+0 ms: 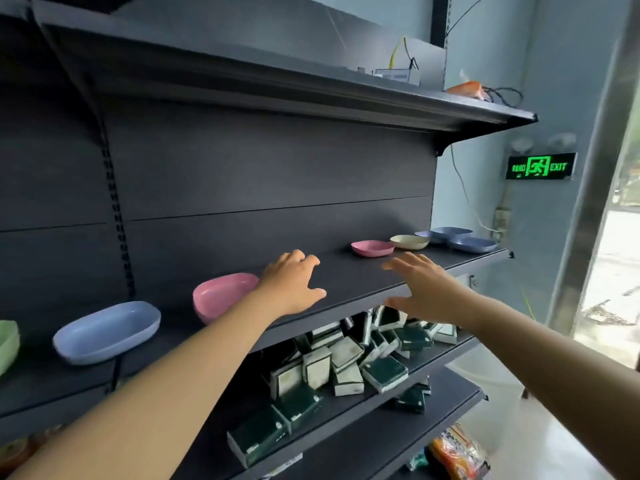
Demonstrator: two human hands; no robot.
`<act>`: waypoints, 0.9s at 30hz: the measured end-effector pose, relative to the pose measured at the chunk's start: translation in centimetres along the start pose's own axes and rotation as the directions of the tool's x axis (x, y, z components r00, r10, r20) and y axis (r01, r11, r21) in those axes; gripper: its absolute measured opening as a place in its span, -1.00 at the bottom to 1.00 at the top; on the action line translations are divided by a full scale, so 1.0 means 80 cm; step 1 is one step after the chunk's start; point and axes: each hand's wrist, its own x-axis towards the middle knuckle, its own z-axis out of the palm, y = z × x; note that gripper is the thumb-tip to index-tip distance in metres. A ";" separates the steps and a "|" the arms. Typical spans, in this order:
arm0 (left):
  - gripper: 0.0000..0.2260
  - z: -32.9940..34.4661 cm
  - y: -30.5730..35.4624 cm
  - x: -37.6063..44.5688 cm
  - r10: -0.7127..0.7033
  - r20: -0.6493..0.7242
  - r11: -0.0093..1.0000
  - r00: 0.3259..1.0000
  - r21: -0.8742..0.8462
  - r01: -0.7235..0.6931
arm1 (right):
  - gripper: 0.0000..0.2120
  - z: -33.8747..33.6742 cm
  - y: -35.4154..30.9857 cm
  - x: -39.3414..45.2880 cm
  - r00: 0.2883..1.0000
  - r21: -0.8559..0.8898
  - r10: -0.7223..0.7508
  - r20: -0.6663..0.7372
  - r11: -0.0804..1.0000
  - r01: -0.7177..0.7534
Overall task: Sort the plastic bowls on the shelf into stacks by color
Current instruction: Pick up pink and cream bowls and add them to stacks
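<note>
Shallow plastic bowls lie spread along a dark shelf. From the left: a green bowl cut off by the frame edge, a blue bowl, a pink bowl. Farther right sit a second pink bowl, a cream bowl and blue bowls clustered at the shelf's right end. My left hand hovers open over the shelf just right of the near pink bowl, whose right side my wrist hides. My right hand is open above the shelf's front edge, holding nothing.
The shelf below holds a jumble of dark green and white boxes. An upper shelf overhangs with cables and small items. Packaged goods lie on the lowest shelf. A lit exit sign hangs on the wall at right.
</note>
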 end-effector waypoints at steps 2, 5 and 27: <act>-0.46 0.015 0.025 0.037 0.012 0.012 1.000 1.000 -0.003 -0.012 | -0.39 0.006 0.042 0.004 1.000 0.006 0.021 0.003 1.000 -0.021; -0.47 0.041 0.054 0.104 0.013 0.026 0.999 1.000 -0.033 -0.012 | -0.38 0.017 0.106 0.020 0.999 -0.002 0.044 0.010 0.999 -0.044; -0.52 0.278 0.099 0.532 -0.550 0.162 0.622 0.819 -0.575 0.531 | -0.39 0.209 0.535 0.374 0.931 0.539 0.343 0.120 0.765 -0.352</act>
